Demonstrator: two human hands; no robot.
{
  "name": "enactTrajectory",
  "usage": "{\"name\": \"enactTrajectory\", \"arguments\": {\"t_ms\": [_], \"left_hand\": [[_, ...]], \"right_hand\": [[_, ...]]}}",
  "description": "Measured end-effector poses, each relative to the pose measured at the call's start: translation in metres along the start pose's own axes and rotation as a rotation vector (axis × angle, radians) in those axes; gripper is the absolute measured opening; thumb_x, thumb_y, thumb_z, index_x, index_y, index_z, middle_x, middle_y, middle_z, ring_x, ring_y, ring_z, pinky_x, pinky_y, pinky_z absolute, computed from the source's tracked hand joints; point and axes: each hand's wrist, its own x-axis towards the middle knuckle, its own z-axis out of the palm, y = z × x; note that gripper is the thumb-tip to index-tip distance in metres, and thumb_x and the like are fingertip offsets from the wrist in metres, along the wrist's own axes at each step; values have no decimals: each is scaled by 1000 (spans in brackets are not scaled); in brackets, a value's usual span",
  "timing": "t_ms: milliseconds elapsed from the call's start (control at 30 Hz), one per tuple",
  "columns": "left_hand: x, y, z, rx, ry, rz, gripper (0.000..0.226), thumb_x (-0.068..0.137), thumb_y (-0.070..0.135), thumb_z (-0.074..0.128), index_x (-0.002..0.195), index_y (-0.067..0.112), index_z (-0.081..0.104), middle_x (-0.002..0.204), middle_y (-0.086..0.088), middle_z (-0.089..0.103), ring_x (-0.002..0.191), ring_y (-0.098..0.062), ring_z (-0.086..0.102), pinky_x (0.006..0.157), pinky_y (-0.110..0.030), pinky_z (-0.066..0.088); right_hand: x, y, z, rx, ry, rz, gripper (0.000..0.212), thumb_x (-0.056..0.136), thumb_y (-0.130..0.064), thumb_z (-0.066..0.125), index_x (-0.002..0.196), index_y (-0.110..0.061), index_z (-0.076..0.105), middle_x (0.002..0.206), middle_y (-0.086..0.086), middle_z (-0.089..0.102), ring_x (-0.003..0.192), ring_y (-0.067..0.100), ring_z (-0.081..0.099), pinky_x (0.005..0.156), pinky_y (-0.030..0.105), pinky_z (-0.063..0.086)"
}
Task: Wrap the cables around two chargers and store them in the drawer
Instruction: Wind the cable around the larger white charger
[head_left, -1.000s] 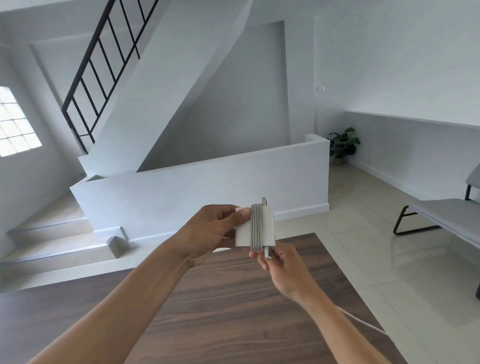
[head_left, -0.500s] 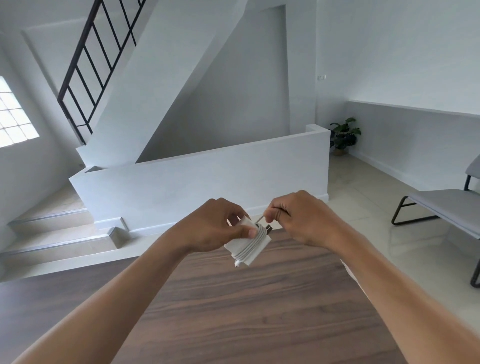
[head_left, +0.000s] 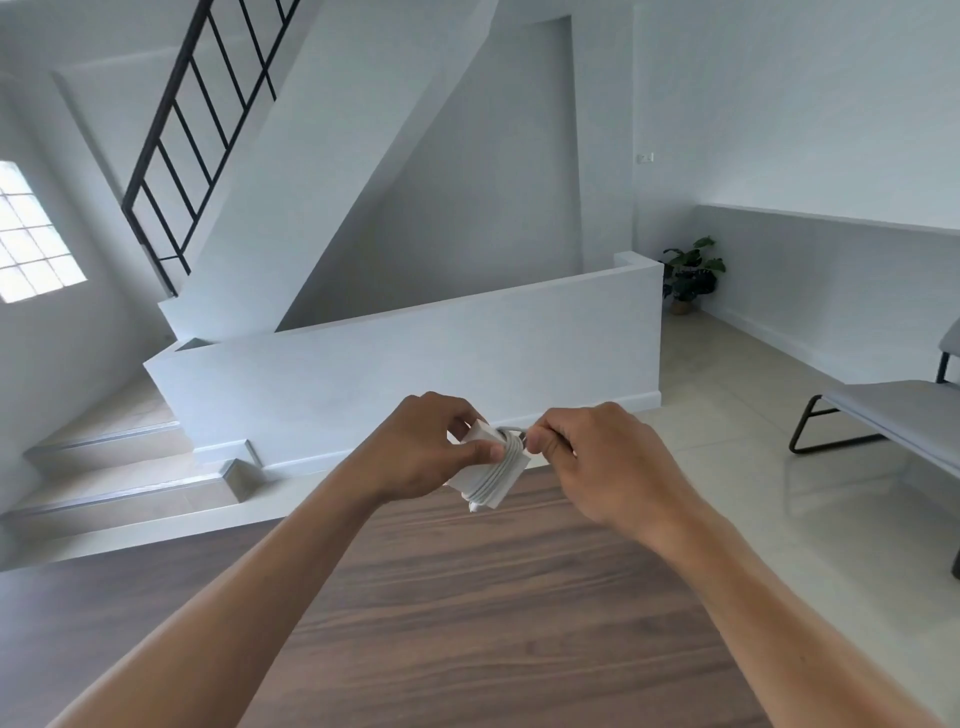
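Observation:
A white charger block (head_left: 485, 480) is held above the far edge of the wooden table (head_left: 467, 597), tilted, with its grey-white cable (head_left: 511, 454) wound several turns around it. My left hand (head_left: 426, 447) grips the block, thumb pressed on its face. My right hand (head_left: 597, 462) is closed on the free end of the cable at the block's top right corner. A second charger and the drawer are not in sight.
Beyond the table a white half wall (head_left: 415, 364) borders a staircase with steps (head_left: 119, 457) at the left. A grey bench (head_left: 893, 421) with a black frame stands on the tiled floor at right. A potted plant (head_left: 691, 275) sits in the far corner.
My right hand rose from under the block to its top, carrying the cable end over it. The block tilted from upright to slanted. The loose cable trailing over the table edge is gone.

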Motion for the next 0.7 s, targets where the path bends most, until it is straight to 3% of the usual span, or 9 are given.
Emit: {"name": "enactTrajectory", "arguments": {"t_ms": [167,267,400,533,700], "left_hand": [[8,2,-4,-318,43,-141,36,67,51,76,86,19,75,85,-5,76,87,-27,72,80,-51,59],[14,5,0,-425,33,-217,26,82,28,77,92,5,73,91,-19,73,76,-28,70,71,-40,62],[18,13,6,-572,37,-250,29,88,21,71,97,-6,69,89,-19,69,63,-21,67,58,-30,60],[23,19,-2,-754,-27,-245,32,92,20,64,99,-11,67,96,-22,69,78,-32,70,75,-43,62],[19,27,2,-828,-69,-176,31,95,18,58,110,-9,66,97,-15,71,81,-28,70,78,-41,62]], "right_hand": [[-20,-12,28,101,82,4,31,101,-40,33,101,-27,61,77,-4,66,73,20,61,67,37,50],[-30,-12,50,197,134,29,32,101,-41,32,99,-26,60,65,-8,58,64,15,56,65,39,50],[-37,-10,74,324,206,33,30,101,-38,35,95,-27,62,51,-11,47,51,12,48,56,31,44],[-41,-3,93,494,241,95,27,101,-34,41,90,-26,64,48,-13,49,45,13,45,47,19,30],[-36,9,101,580,266,104,27,101,-31,43,91,-24,67,44,-13,46,40,12,41,46,19,29]]}}
